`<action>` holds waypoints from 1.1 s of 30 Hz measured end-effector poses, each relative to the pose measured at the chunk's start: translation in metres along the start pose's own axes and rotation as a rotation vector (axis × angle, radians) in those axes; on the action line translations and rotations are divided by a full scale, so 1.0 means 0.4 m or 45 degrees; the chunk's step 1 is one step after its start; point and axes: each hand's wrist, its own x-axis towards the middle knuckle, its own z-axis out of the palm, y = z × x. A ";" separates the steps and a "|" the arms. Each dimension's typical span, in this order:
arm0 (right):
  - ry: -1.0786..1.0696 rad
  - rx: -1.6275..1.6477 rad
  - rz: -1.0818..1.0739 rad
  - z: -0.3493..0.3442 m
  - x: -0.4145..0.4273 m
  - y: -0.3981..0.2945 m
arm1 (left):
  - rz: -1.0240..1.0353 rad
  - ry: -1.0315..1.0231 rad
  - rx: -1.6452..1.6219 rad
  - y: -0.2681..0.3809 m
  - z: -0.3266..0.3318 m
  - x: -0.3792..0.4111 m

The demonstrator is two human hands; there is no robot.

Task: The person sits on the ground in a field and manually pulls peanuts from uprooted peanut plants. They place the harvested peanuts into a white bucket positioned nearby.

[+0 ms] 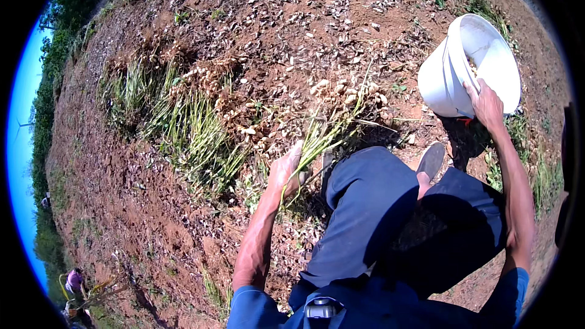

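Note:
My left hand (285, 170) is closed around the green stems of a bunch of pulled peanut plants (327, 135). Pale pods cluster at the bunch's root end, which points away from me toward the upper right. To the right, my right hand (487, 104) grips the near rim of a white plastic bucket (438, 75). The bucket is tilted, with its mouth facing right and partly toward me. A few pods show inside it; the rest of its inside is hidden by the wall and glare.
More pulled peanut plants (196, 128) lie in a row to the left, roots and pods facing away. Dry leaf litter covers the reddish soil (292, 23). My shoe (431, 160) stands below the bucket. Another person (74, 279) is far off at the lower left.

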 end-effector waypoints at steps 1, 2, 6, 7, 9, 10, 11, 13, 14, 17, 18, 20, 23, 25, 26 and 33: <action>-0.006 -0.012 0.008 -0.003 -0.002 0.003 | 0.018 -0.060 -0.043 -0.022 0.046 -0.039; -0.009 -0.020 0.016 -0.007 -0.003 0.004 | 0.034 -0.117 -0.086 -0.049 0.098 -0.074; 0.010 0.014 -0.075 -0.017 0.014 -0.053 | 0.120 -0.281 -0.097 -0.230 0.384 -0.234; 0.022 -0.004 -0.069 -0.021 0.008 -0.049 | 0.520 -0.459 0.232 -0.215 0.396 -0.228; -0.035 -0.048 -0.022 -0.018 0.006 -0.023 | 0.313 -0.467 -0.109 -0.174 0.329 -0.223; -0.017 -0.035 0.007 0.001 0.000 0.007 | 0.214 -0.493 -0.350 -0.139 0.241 -0.200; -0.001 -0.023 0.015 0.012 -0.001 0.018 | 0.048 -0.479 -0.643 -0.110 0.153 -0.187; -0.027 -0.014 0.057 0.016 -0.008 0.033 | -0.585 -0.223 -1.648 -0.061 -0.004 -0.184; -0.025 0.000 0.028 0.003 0.001 0.013 | -0.642 0.178 -1.707 -0.200 0.048 -0.224; -0.007 -0.009 0.019 0.005 0.004 -0.004 | -0.925 0.369 -0.376 -0.289 0.136 -0.171; 0.006 -0.017 0.020 0.005 0.005 -0.010 | -0.968 0.253 -0.173 -0.272 0.167 -0.126; -0.025 -0.042 0.035 0.005 0.010 -0.020 | -1.127 0.057 0.203 -0.188 0.225 -0.040; -0.010 -0.075 0.066 0.007 0.007 -0.003 | -1.203 -0.008 0.138 -0.174 0.201 0.000; -0.030 -0.050 0.051 0.040 0.021 -0.005 | -0.804 0.030 0.199 -0.199 0.140 -0.033; -0.042 -0.066 0.068 0.001 0.012 -0.010 | -0.689 0.095 0.287 -0.236 0.130 -0.034; -0.003 -0.092 0.159 0.006 -0.005 -0.001 | -0.907 0.016 0.006 -0.233 0.069 -0.048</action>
